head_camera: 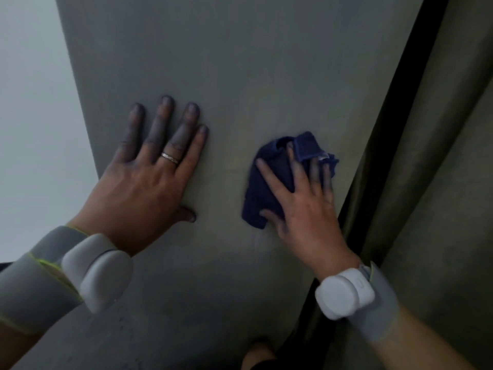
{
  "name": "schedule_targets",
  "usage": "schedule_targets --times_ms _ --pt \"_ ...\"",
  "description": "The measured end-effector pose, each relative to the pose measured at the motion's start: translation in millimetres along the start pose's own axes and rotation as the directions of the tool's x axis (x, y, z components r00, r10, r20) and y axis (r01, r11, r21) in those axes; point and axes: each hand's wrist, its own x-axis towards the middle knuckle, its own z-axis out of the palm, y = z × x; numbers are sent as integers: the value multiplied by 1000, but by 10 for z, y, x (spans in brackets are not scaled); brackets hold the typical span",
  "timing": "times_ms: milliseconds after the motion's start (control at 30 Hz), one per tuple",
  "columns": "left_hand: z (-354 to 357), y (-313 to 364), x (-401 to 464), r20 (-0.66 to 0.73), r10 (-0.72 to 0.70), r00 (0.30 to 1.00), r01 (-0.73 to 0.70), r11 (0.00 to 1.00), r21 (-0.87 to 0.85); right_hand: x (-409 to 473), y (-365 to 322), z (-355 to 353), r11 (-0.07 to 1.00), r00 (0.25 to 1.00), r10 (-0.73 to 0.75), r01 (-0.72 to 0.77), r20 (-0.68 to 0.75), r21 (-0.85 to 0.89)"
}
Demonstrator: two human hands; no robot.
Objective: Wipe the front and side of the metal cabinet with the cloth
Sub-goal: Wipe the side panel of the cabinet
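The grey metal cabinet fills most of the view as one flat panel. A crumpled dark blue cloth lies against that panel at the right of centre. My right hand presses the cloth flat, fingers spread over it and thumb at its lower edge. My left hand rests flat on the panel to the left of the cloth, fingers apart, holding nothing, with a ring on one finger. Both hands carry bluish stains on the fingers.
A dark gap runs down the panel's right edge, with an olive-grey curtain or surface beyond it. A pale wall lies left of the cabinet. White bands sit on both wrists.
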Motion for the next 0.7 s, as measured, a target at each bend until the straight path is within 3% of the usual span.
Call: schedule_targets --times_ms 233,434,700 --pt "190 166 -226 61 31 998 -30 999 -14 -236 -94 205 1000 1000 22 -22 19 8" --pt "269 258 -309 14 38 999 -38 999 -14 -399 -747 405 986 986 -162 161 27 46" --pt "250 239 -320 75 75 994 -74 997 -16 -596 -235 536 974 977 -205 210 64 -82"
